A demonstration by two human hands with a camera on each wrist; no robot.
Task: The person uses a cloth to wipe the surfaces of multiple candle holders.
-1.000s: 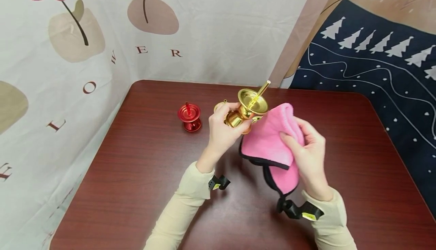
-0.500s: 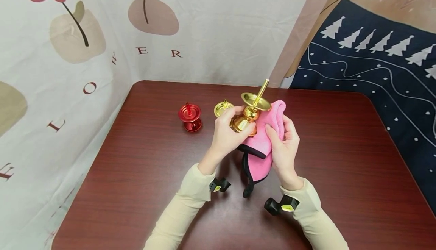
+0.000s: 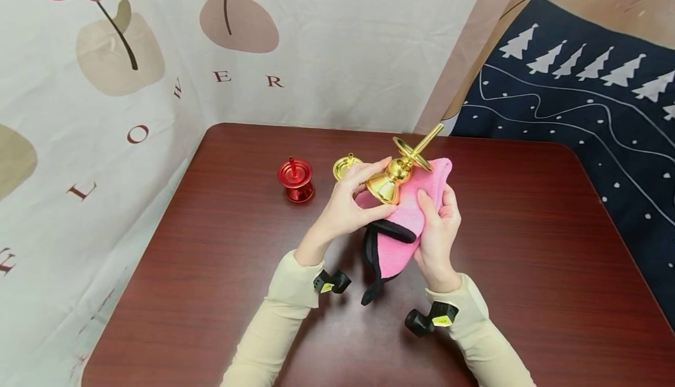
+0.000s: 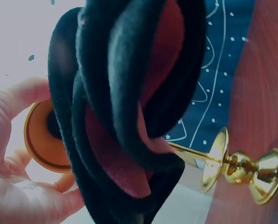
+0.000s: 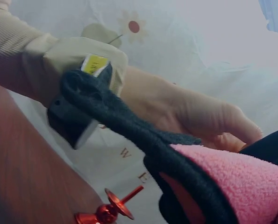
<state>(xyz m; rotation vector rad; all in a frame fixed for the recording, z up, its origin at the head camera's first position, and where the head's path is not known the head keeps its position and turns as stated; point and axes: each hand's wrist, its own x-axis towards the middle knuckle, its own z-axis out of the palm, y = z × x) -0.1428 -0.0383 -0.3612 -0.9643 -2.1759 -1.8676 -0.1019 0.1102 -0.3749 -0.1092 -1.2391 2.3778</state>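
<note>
The plush pink cloth with black edging has been brought toward nine o'clock by the right hand, in under the shiny gold metal candlestick, whose spike has been tipped further toward two o'clock. The second gold metal candlestick has been left less covered by the left hand.

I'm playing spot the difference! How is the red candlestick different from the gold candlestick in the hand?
Color: the red candlestick is shiny red; the held gold candlestick is shiny gold.
Pose: the red candlestick stands upright; the held gold candlestick leans over.
Place: the red candlestick sits on the table; the left hand grips the held gold candlestick.
Both have a round dish.
</note>
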